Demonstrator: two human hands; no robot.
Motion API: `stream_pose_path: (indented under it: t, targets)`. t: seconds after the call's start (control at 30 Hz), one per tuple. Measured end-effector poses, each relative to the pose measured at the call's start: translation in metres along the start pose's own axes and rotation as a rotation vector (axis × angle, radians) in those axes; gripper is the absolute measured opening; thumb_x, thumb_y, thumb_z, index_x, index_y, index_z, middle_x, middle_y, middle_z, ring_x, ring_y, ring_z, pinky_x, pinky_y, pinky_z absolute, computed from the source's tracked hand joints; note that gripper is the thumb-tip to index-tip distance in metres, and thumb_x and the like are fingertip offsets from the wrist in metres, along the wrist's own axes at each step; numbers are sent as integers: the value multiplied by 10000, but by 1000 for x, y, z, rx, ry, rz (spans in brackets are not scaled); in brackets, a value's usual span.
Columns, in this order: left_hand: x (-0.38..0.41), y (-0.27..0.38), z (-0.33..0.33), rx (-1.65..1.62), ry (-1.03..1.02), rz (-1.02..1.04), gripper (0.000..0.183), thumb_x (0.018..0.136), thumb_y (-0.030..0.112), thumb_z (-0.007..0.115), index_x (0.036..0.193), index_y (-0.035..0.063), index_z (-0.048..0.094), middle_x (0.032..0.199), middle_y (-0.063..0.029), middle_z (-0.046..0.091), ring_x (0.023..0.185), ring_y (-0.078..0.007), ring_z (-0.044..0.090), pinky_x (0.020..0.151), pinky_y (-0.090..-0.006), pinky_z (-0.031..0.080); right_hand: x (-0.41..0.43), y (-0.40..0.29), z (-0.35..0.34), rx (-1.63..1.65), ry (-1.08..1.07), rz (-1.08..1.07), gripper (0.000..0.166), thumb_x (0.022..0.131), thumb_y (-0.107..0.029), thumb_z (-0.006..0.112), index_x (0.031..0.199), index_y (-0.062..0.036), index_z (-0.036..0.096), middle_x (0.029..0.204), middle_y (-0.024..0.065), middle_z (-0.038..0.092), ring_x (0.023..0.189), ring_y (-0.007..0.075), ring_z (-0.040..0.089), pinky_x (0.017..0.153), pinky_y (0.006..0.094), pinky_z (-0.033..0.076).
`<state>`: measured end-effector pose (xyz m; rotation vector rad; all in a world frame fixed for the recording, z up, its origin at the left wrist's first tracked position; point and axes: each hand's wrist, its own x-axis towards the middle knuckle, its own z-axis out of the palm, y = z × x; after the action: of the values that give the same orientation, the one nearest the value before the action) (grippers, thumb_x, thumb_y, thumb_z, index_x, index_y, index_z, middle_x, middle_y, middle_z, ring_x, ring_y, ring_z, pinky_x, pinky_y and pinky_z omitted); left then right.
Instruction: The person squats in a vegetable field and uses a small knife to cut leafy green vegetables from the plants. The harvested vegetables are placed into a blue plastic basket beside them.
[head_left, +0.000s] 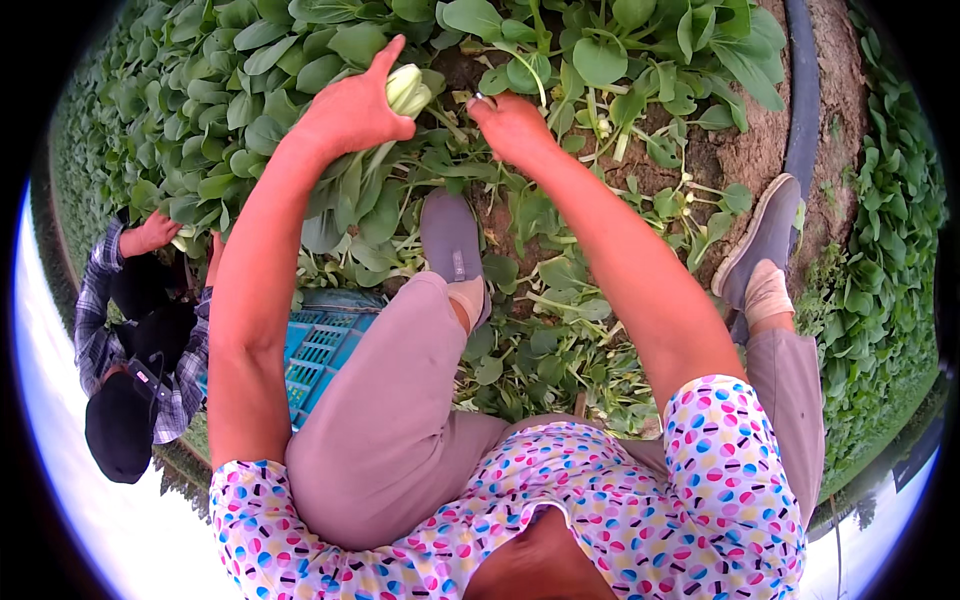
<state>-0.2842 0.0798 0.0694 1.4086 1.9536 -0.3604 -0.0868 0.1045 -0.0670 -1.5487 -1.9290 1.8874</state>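
Note:
Several stalks of a leafy green, which looks like bok choy (407, 91), are gripped in my left hand (352, 112), their pale bases pointing right and their leaves hanging below the wrist. My right hand (514, 127) is closed near the soil, a little to the right of those bases. A small shiny metal part shows at its thumb; the rest of what it holds is hidden, perhaps a small blade. Uncut leafy plants (600, 52) stand just beyond my right hand. Loose leaves and cut stems (562, 300) cover the ground between my shoes.
A blue plastic crate (326, 345) sits beside my left leg. At the far left a co-worker in a plaid shirt (97, 300) and dark cap bends over the plants. A dark hose (801, 90) runs along bare soil on the right, with another leafy bed (885, 300) beyond.

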Motion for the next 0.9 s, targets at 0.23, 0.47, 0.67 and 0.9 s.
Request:
stream_pose_path:
  t: [0.23, 0.47, 0.67, 0.9]
  targets:
    - [-10, -43, 17, 40, -25, -91, 987, 692, 329, 697, 1557, 182, 245, 1100, -190, 698, 1029, -352, 665, 941, -419, 503, 40, -18, 12, 106, -149, 189, 663, 992, -472, 467, 1515, -89, 330, 779, 43, 616, 509, 146, 524, 516, 324, 455]
    - [-4, -47, 26, 79, 38, -116, 792, 709, 335, 696, 1437, 170, 430, 1066, -164, 712, 995, -346, 681, 899, -432, 519, 55, -10, 9, 217, -332, 269, 660, 1006, -461, 436, 1540, -119, 252, 725, 25, 536, 486, 128, 429, 459, 316, 379]
    - [-13, -47, 35, 11, 65, -126, 744, 690, 327, 697, 1396, 237, 480, 1038, -145, 717, 967, -331, 690, 883, -421, 519, 35, 4, -8, -8, -560, 251, 385, 997, -416, 499, 1190, -85, 528, 653, 37, 545, 440, 148, 436, 424, 341, 369]
    - [-17, -44, 43, -37, 135, -167, 837, 688, 344, 673, 1478, 275, 404, 1054, -152, 715, 960, -332, 690, 883, -405, 521, 8, -11, -16, -101, -293, 150, 414, 978, -441, 466, 1052, -55, 596, 737, 82, 645, 518, 216, 597, 662, 373, 523]
